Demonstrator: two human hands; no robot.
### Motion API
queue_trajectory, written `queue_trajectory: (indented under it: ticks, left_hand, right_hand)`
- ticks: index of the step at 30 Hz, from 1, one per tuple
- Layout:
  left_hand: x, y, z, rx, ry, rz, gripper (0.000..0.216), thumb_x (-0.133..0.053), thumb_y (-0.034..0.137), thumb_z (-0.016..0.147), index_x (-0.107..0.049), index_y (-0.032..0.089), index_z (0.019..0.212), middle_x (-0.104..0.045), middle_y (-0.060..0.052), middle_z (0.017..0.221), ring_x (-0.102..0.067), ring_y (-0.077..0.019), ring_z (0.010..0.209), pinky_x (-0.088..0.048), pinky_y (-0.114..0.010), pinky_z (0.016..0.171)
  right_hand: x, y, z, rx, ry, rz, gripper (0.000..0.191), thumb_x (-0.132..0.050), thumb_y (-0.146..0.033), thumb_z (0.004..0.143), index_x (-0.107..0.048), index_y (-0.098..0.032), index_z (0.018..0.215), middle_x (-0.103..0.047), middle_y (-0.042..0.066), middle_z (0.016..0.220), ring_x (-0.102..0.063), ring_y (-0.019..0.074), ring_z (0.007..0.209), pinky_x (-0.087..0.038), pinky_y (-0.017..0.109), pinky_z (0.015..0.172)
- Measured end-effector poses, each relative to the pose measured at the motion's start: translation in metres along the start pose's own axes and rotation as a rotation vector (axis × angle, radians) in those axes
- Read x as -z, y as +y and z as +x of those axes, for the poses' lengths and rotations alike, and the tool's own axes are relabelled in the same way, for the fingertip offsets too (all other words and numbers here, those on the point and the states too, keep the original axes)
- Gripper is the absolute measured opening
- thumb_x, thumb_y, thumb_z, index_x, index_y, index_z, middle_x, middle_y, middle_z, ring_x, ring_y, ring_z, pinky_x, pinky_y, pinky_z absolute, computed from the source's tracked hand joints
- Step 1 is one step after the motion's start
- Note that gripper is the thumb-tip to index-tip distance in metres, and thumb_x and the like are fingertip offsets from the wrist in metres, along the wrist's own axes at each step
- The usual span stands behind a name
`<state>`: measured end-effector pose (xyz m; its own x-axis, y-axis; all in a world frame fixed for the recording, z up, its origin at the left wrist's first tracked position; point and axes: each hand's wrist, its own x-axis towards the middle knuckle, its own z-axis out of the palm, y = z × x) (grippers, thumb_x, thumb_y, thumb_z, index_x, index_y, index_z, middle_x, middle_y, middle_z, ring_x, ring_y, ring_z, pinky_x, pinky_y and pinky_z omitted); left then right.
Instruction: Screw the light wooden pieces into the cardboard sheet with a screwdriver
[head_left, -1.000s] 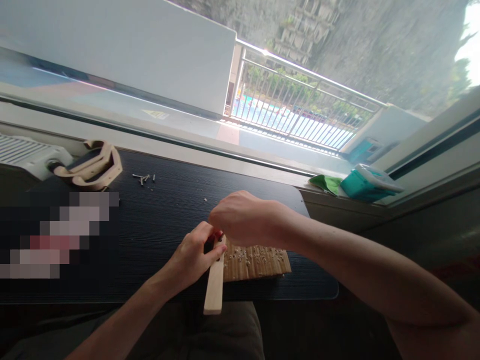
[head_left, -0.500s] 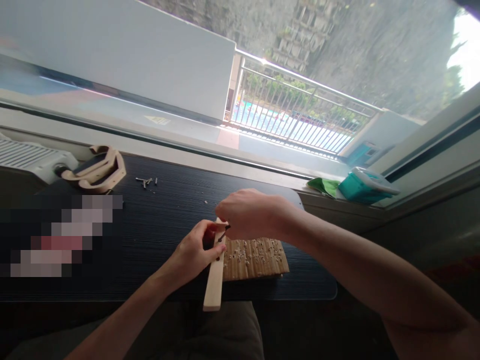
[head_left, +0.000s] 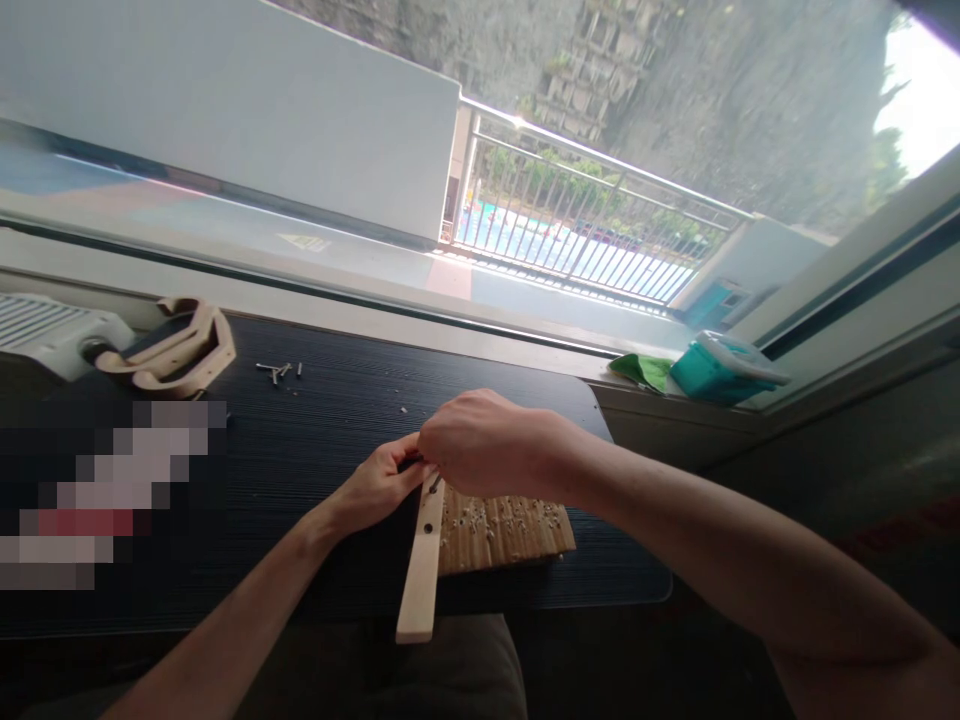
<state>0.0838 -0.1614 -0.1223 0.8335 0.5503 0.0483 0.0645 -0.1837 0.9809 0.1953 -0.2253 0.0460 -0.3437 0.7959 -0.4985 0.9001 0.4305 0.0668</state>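
A pale wooden strip [head_left: 420, 575] lies across the near edge of a black desk [head_left: 322, 440], its near end past the edge. My left hand [head_left: 379, 482] is closed around the strip's far end. My right hand [head_left: 480, 445] hovers over the same end in a fist, pinching a small dark tool or screw that I cannot make out. Right of the strip lies a slatted bamboo mat [head_left: 502, 530] strewn with several small pale bits.
Several loose screws [head_left: 277, 370] lie at the back left of the desk, next to a curved wooden frame piece [head_left: 176, 345]. A white radiator [head_left: 45, 335] stands at the far left. A teal box [head_left: 720, 368] and green cloth [head_left: 641, 370] rest on the window ledge.
My right hand dropped back onto the strip's far end after lifting slightly. My left hand slid up toward that end. The view shifted a little.
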Motion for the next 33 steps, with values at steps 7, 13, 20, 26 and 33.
queue_trajectory:
  ticks: [7,13,20,26,33]
  left_hand:
    - [0.004,-0.008,-0.001,0.028,0.003,-0.063,0.038,-0.057,0.043,0.080,-0.063,0.014,0.103,-0.070,-0.005,0.097,-0.061,-0.0208,0.090,-0.049,-0.025,0.077]
    - [0.003,-0.013,-0.004,0.024,0.038,-0.038,0.030,-0.055,0.039,0.080,-0.064,0.017,0.097,-0.070,-0.004,0.093,-0.062,-0.0217,0.091,-0.050,-0.026,0.075]
    - [-0.006,-0.020,-0.007,0.038,0.103,0.021,0.029,-0.050,0.035,0.080,-0.060,0.020,0.102,-0.068,-0.003,0.089,-0.061,-0.0219,0.087,-0.052,-0.030,0.076]
    - [-0.004,-0.017,-0.012,-0.003,0.077,-0.007,0.032,-0.047,0.032,0.083,-0.057,0.019,0.111,-0.068,-0.003,0.098,-0.062,-0.0205,0.092,-0.051,-0.030,0.084]
    - [0.006,-0.018,-0.040,-0.039,-0.042,0.129,0.062,-0.062,0.020,0.072,-0.041,0.024,0.131,-0.055,-0.005,0.127,-0.051,-0.0222,0.120,-0.039,-0.036,0.105]
  right_hand:
    - [-0.002,-0.001,-0.001,-0.011,0.009,0.009,0.021,-0.050,-0.009,0.084,-0.070,-0.013,0.087,-0.071,0.009,0.081,-0.063,0.0167,0.075,-0.030,0.025,0.052]
    - [-0.002,-0.002,0.001,-0.053,-0.002,0.029,0.020,-0.050,-0.007,0.082,-0.070,-0.013,0.084,-0.070,0.008,0.082,-0.064,0.0168,0.076,-0.028,0.026,0.049]
    - [0.000,-0.008,0.003,-0.060,-0.002,0.010,0.020,-0.049,-0.005,0.083,-0.068,-0.013,0.084,-0.069,0.008,0.085,-0.065,0.0167,0.076,-0.028,0.026,0.048]
    - [-0.002,-0.008,0.002,-0.065,-0.010,-0.014,0.021,-0.050,-0.004,0.081,-0.069,-0.013,0.081,-0.070,0.008,0.083,-0.064,0.0165,0.074,-0.029,0.026,0.049]
    - [-0.012,-0.006,-0.010,0.047,0.104,-0.027,0.018,-0.052,-0.008,0.083,-0.067,-0.013,0.074,-0.067,0.006,0.076,-0.060,0.0156,0.066,-0.029,0.027,0.050]
